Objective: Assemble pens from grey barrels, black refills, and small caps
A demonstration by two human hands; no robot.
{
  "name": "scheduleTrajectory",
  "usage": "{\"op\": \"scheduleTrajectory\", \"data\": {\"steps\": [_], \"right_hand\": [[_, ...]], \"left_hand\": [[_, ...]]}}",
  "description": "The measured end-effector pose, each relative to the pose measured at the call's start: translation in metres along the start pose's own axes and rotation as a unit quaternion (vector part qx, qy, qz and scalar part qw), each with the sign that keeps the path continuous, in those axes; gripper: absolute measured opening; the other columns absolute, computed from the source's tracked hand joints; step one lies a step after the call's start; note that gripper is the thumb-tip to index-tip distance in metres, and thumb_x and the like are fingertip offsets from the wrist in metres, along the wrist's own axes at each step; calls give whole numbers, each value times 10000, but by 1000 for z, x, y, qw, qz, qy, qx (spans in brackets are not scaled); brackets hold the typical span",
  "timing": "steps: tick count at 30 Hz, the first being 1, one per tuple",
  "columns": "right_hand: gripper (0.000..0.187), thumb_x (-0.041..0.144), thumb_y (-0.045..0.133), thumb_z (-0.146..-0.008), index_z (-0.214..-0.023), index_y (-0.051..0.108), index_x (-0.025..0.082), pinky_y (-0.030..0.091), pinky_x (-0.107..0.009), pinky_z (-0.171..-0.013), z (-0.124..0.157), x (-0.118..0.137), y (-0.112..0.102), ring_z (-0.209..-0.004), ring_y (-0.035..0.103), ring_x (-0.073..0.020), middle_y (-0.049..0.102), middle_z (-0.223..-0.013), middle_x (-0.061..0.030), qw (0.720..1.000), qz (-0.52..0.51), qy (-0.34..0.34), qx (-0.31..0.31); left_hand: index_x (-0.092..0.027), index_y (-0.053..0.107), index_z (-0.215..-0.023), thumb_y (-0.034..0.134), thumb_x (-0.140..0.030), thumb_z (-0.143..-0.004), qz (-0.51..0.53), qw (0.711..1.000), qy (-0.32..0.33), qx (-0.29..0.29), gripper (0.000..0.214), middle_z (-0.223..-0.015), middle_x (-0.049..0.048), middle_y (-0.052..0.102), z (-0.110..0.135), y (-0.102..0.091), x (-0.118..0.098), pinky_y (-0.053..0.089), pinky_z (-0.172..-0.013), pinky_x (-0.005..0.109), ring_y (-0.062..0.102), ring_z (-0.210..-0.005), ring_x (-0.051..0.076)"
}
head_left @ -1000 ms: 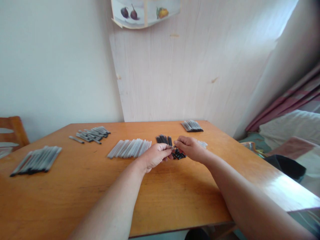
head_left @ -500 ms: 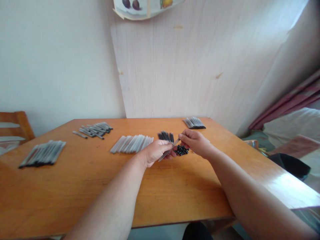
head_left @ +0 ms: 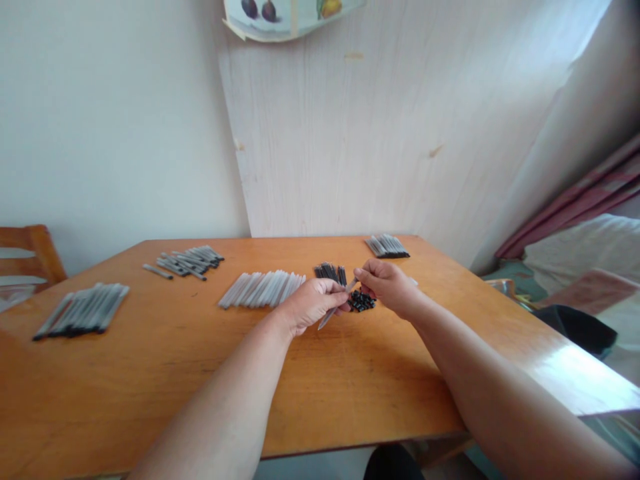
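Note:
Over the middle of the table, my left hand [head_left: 317, 301] is closed around a translucent pen barrel [head_left: 327, 319], which slants down toward me. My right hand [head_left: 381, 280] pinches the barrel's upper end; what else its fingertips hold is too small to tell. Just beyond and under the hands lie small black pen caps or plugs [head_left: 362, 301] in a loose heap. Behind them is a bundle of dark pen refills [head_left: 330, 272], partly hidden by my fingers. A row of pale translucent barrels [head_left: 263, 289] lies left of my left hand.
Black-ended pens lie in a group at the left [head_left: 84, 311], a looser pile farther back [head_left: 190, 260] and a neat row at the back right [head_left: 387, 246]. All rest on the wooden table [head_left: 200, 400]. A chair [head_left: 37, 257] stands at the left, a black bin [head_left: 575, 330] at the right.
The barrel in my left hand now points more steeply downward, and its lower end shows more clearly. Both hands stay almost in place. The whole view has shifted slightly.

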State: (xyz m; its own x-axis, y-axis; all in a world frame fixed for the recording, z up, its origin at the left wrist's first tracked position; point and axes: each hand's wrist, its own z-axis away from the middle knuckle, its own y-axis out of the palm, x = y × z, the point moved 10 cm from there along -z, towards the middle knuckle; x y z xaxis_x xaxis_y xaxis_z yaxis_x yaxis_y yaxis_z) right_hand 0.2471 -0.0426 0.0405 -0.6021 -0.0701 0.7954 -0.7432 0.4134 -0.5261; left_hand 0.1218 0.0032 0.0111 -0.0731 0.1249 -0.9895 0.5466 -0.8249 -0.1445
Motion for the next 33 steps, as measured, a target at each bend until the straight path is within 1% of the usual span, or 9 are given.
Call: {"op": "scheduleTrajectory", "data": {"steps": [9, 11, 16, 19, 23, 25, 27, 33], "right_hand": [[382, 541, 482, -853, -705, 501, 189, 320, -209, -442, -1, -1, -2, -479, 438, -89, 552, -584, 6, 999, 24, 5, -26], [381, 541, 493, -846, -701, 506, 189, 326, -209, -438, 0, -1, -2, -473, 440, -88, 549, -575, 8, 1000, 7, 17, -24], [394, 545, 496, -844, -716, 547, 177, 365, -210, -448, -1, -3, 2, -478, 476, -88, 590, -606, -14, 996, -80, 46, 8], [395, 543, 495, -845, -780, 589, 165, 352, -208, -429, -3, -8, -7, -460, 463, -83, 594, -615, -18, 991, -113, 65, -10], [353, 499, 532, -836, -784, 588, 154, 311, -198, -400, -5, -15, -20, -445, 443, -74, 592, -616, -26, 987, -137, 74, -30], [342, 490, 536, -836, -776, 582, 157, 297, -196, -391, -6, -18, -25, -439, 436, -74, 584, -603, -22, 988, -126, 78, -30], [335, 484, 536, -837, -762, 579, 161, 300, -196, -392, -6, -19, -30, -436, 429, -76, 571, -581, -14, 992, -95, 78, -29], [291, 406, 537, -825, -670, 576, 162, 330, -209, -431, -9, -32, -43, -459, 450, -88, 564, -558, -15, 996, 44, 82, -12]], "left_hand": [[-128, 644, -825, 685, -314, -738, -27, 999, 17, -32, 210, -782, 57, 682, -2, -4, -2, 421, -718, 278, 599, -738, 145], [-130, 646, -829, 676, -318, -743, -37, 999, 13, -30, 210, -782, 57, 681, -2, -4, -1, 419, -703, 278, 594, -726, 146], [-133, 646, -831, 678, -342, -738, -35, 999, 16, -28, 231, -790, 58, 683, -3, -6, -1, 418, -702, 279, 585, -719, 143], [-133, 644, -819, 680, -353, -738, -37, 999, 14, -29, 237, -778, 54, 681, -2, -6, -1, 415, -697, 279, 572, -693, 135], [-135, 638, -821, 686, -365, -734, -32, 999, 8, -29, 251, -780, 58, 684, -2, -6, 2, 417, -703, 281, 581, -706, 141], [-136, 632, -819, 690, -365, -730, -24, 999, 9, -32, 252, -779, 57, 685, -3, -7, 2, 420, -710, 281, 582, -709, 139], [-138, 627, -815, 688, -362, -733, -20, 999, 11, -35, 246, -782, 55, 685, -3, -8, 3, 423, -717, 282, 583, -710, 137], [-139, 633, -819, 672, -340, -742, -36, 998, 8, -55, 219, -799, 50, 687, -2, -12, 0, 434, -740, 287, 590, -736, 140]]}}
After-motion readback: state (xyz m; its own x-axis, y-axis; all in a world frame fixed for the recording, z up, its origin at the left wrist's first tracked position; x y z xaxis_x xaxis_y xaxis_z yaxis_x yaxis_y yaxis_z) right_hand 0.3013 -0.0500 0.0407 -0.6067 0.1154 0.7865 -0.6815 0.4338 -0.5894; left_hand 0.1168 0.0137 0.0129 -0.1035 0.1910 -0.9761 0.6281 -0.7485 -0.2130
